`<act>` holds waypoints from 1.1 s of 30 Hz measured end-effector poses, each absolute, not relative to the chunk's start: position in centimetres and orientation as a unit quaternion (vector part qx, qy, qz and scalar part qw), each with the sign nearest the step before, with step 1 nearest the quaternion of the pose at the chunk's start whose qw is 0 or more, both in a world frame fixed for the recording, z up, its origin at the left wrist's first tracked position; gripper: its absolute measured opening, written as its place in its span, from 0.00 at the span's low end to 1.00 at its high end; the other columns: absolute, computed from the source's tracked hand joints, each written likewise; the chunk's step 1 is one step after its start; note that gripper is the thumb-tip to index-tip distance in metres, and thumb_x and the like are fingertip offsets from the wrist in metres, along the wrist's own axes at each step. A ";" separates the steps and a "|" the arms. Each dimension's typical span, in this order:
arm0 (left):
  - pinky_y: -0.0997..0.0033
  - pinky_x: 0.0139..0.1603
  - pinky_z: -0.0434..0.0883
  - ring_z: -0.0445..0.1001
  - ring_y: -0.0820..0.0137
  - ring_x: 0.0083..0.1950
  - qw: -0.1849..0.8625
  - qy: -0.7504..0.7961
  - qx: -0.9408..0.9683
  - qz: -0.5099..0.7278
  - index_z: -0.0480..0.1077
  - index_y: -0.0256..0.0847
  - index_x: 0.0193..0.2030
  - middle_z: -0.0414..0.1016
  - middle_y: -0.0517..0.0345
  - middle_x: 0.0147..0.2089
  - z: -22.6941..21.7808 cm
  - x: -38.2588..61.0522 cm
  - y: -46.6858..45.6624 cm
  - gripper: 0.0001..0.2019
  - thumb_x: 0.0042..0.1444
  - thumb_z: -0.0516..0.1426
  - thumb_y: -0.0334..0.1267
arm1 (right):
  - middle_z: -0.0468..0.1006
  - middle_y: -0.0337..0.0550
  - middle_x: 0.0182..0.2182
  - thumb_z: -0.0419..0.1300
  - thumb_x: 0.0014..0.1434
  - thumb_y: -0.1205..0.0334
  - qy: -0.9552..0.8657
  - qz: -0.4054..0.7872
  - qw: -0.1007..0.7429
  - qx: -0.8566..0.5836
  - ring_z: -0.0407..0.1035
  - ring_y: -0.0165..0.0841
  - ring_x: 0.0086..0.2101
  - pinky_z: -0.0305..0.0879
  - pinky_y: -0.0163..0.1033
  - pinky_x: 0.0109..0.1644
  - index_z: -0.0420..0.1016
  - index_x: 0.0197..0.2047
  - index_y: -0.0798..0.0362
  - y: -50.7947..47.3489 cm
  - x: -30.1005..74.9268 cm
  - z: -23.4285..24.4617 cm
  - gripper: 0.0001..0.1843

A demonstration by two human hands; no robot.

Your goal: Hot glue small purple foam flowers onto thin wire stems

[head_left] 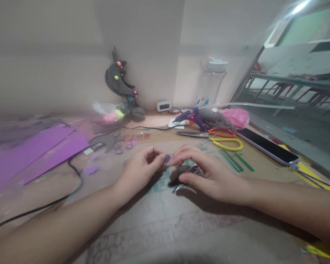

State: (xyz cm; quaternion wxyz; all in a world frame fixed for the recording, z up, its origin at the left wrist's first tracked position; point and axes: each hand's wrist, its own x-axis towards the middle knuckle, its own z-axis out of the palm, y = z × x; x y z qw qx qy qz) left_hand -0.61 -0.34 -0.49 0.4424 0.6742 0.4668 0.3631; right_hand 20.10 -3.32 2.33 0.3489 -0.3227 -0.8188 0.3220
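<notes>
My left hand and my right hand meet over the middle of the cardboard-covered table. Both pinch a small purple piece between their fingertips. The left hand's fingers are curled in a pinch. Under the right hand's lower fingers lie small dark scissors, with the blades pointing toward me; whether the hand grips them I cannot tell.
Purple foam sheets lie at the left, crossed by a black cable. Behind my hands are a blue glue gun, orange-handled scissors, yellow-handled scissors, a phone, a water bottle and a dark crescent ornament.
</notes>
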 end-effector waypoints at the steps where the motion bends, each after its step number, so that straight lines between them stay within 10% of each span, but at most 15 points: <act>1: 0.73 0.32 0.65 0.70 0.72 0.30 0.441 0.462 0.678 0.363 0.69 0.39 0.35 0.73 0.61 0.29 -0.5 -0.6 -0.4 0.11 0.61 0.55 0.46 | 0.75 0.46 0.45 0.60 0.62 0.65 -0.836 0.265 0.357 -0.322 0.70 0.35 0.47 0.67 0.42 0.51 0.73 0.47 0.49 -3.3 20.1 2.3 0.09; 6: 0.72 0.34 0.66 0.71 0.72 0.32 0.420 0.437 0.706 0.366 0.69 0.41 0.35 0.74 0.61 0.31 -0.7 -0.5 -0.7 0.11 0.63 0.54 0.45 | 0.77 0.49 0.45 0.57 0.64 0.65 -0.838 0.116 0.391 -0.362 0.72 0.34 0.39 0.70 0.40 0.43 0.73 0.51 0.53 -1.9 20.3 1.4 0.12; 11: 0.71 0.36 0.66 0.72 0.70 0.35 0.376 0.451 0.725 0.360 0.71 0.42 0.37 0.75 0.60 0.34 -0.6 -0.6 -0.9 0.10 0.63 0.54 0.45 | 0.80 0.41 0.35 0.57 0.65 0.62 -0.808 0.211 0.348 -0.425 0.71 0.29 0.27 0.68 0.34 0.30 0.71 0.54 0.52 -1.6 20.0 0.8 0.15; 20: 0.71 0.36 0.66 0.72 0.71 0.34 0.409 0.428 0.721 0.359 0.71 0.40 0.37 0.76 0.60 0.33 -0.5 -0.5 -0.8 0.10 0.62 0.55 0.44 | 0.77 0.46 0.36 0.56 0.67 0.62 -0.900 -0.021 0.339 -0.272 0.71 0.33 0.36 0.68 0.38 0.39 0.75 0.43 0.55 -0.9 19.9 0.9 0.07; 33: 0.74 0.32 0.65 0.71 0.72 0.31 0.468 0.457 0.664 0.362 0.70 0.39 0.34 0.76 0.59 0.30 -0.1 -0.2 -0.9 0.11 0.60 0.57 0.45 | 0.73 0.43 0.33 0.55 0.66 0.65 -0.864 0.021 0.428 -0.265 0.68 0.32 0.35 0.66 0.37 0.39 0.70 0.39 0.53 -2.1 20.8 2.2 0.04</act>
